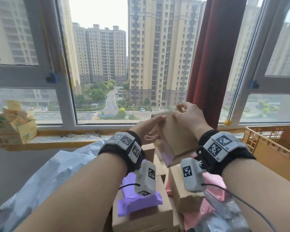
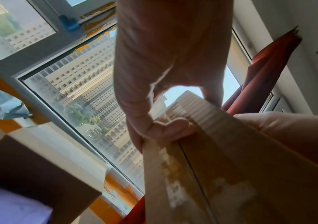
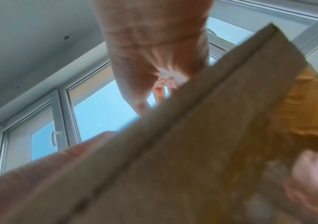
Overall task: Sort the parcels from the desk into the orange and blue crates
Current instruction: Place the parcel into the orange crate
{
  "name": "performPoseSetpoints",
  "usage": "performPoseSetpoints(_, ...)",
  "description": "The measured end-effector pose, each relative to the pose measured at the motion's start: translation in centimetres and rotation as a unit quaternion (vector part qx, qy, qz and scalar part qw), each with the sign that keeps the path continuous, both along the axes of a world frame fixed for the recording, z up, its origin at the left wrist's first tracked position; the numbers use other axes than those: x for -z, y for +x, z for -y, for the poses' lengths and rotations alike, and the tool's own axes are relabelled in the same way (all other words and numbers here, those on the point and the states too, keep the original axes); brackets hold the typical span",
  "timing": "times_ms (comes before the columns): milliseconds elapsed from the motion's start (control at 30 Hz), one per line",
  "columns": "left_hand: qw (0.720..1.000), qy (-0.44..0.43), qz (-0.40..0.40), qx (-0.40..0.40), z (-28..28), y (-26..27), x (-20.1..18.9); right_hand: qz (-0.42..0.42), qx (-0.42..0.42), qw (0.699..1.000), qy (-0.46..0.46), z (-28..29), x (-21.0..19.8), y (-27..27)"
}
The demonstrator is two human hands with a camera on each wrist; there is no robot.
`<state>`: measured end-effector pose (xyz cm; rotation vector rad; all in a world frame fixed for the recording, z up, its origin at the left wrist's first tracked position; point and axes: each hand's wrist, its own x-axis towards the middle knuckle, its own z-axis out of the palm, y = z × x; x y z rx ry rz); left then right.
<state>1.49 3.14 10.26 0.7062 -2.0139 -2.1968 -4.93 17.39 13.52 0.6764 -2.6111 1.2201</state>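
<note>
Both hands hold one plain brown cardboard box (image 1: 177,139) up in front of the window, tilted, above the heap of parcels. My left hand (image 1: 155,127) grips its left side, fingers stretched along the face; in the left wrist view the thumb pinches the edge of the box (image 2: 221,174). My right hand (image 1: 182,113) curls over its top far edge, and the box (image 3: 173,166) fills the right wrist view. The orange crate (image 1: 258,148) stands at the right, beside the window. The blue crate is out of view.
Under my wrists lie a purple bag parcel (image 1: 137,200), pink bag parcels (image 1: 214,190) and several cardboard boxes (image 1: 141,218). A crumpled grey plastic sheet (image 1: 49,173) covers the left. A printed carton (image 1: 12,129) sits on the windowsill. A dark red curtain (image 1: 211,56) hangs behind the box.
</note>
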Motion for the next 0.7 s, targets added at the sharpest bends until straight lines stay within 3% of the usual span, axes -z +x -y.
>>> performPoseSetpoints(100,0.997,-0.068,-0.032,-0.029,0.8,0.1,-0.2,0.009,-0.016,0.999,-0.045,0.4,0.1,0.1)
performPoseSetpoints(267,0.966,-0.228,-0.096,-0.07,2.3,1.2,-1.3,0.05,-0.004,0.992,-0.114,0.9,0.2,-0.4)
performPoseSetpoints(333,0.934,-0.322,-0.121,-0.09,3.0,1.7,-1.8,0.082,0.002,0.988,-0.128,1.0,0.0,-0.6)
performPoseSetpoints(400,0.881,-0.441,-0.144,-0.093,3.5,2.3,-2.0,0.149,-0.011,0.978,-0.145,1.3,-0.2,-0.6)
performPoseSetpoints(500,0.825,-0.522,-0.197,-0.087,3.7,2.8,-1.9,0.266,-0.054,0.944,-0.186,1.9,-0.5,0.0)
performPoseSetpoints(700,0.791,-0.556,-0.237,-0.091,4.3,2.7,-0.7,0.335,-0.079,0.909,-0.236,2.3,-0.7,0.3)
